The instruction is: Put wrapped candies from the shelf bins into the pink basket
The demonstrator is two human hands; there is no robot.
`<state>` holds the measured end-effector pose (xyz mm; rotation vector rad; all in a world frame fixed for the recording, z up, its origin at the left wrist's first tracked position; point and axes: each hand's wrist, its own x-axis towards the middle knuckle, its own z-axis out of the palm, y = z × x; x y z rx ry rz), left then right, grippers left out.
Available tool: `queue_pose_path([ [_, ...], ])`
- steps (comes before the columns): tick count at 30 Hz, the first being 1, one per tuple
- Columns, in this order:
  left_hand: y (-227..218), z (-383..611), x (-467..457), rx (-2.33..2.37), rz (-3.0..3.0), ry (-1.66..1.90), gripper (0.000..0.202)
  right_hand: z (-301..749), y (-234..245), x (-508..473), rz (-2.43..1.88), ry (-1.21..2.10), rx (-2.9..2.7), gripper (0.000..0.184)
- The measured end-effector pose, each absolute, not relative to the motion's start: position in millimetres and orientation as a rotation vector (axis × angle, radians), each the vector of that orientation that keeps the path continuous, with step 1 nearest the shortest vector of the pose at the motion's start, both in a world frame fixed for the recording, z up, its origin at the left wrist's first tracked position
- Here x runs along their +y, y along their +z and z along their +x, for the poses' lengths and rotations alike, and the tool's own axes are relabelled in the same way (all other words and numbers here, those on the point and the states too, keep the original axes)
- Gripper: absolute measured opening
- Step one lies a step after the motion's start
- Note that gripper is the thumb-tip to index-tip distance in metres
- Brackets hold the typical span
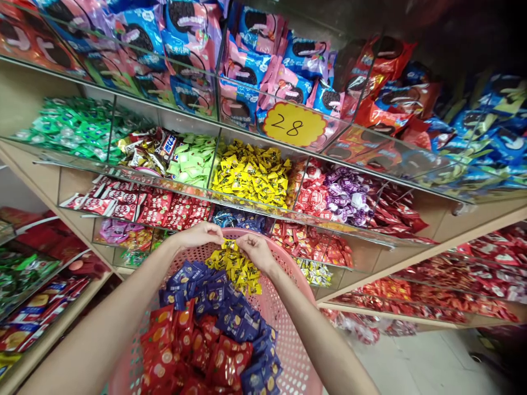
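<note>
A pink perforated plastic basket (294,312) is below my hands, holding red packets (197,351), dark blue packets (242,318) and a heap of small yellow-wrapped candies (241,271). Over the basket's far side, my left hand (200,235) and my right hand (257,251) pinch one yellow-wrapped candy (229,243) between them. The left fingertips are at its left end and the right fingertips at its right end. The candy is just above the yellow heap.
Tiered shelves with clear dividers rise in front. One bin holds more yellow candies (253,173), flanked by green packets (193,159) and purple-wrapped sweets (348,192). A yellow tag (294,124) reading 28 hangs on the upper shelf. Tiled floor (428,365) shows at lower right.
</note>
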<state>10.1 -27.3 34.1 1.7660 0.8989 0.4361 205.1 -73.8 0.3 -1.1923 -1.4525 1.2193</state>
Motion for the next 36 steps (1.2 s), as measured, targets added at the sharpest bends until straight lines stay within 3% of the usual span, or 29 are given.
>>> queue_pose_path([
  [7, 39.4, 14.2, -29.4, 0.931, 1.723, 0.447, 0.036, 228.3, 3.7, -80.2, -1.360, 1.157, -1.315, 0.026],
  [13, 38.9, 15.0, -28.7, 0.973, 1.743, 0.394, 0.039, 256.9, -13.2, -96.7, -1.558, 0.994, -1.545, 0.024],
  [19, 38.6, 16.4, -29.3, 0.968, 1.750, 0.398, 0.037, 253.0, -17.8, -95.4, -1.672, 1.096, -1.613, 0.026],
  [27, 39.2, 16.7, -28.6, 0.955, 1.751, 0.391, 0.036, 242.7, -28.6, -89.3, -1.769, 0.393, -1.861, 0.018],
  [32, 38.8, 14.9, -28.8, 0.956, 1.745, 0.417, 0.035, 245.8, -27.0, -90.7, -1.847, 0.260, -1.925, 0.017],
  [36, 35.4, 13.8, -27.8, 0.918, 1.729, 0.434, 0.034, 240.6, 4.5, -94.4, -1.827, 0.170, -1.983, 0.016],
])
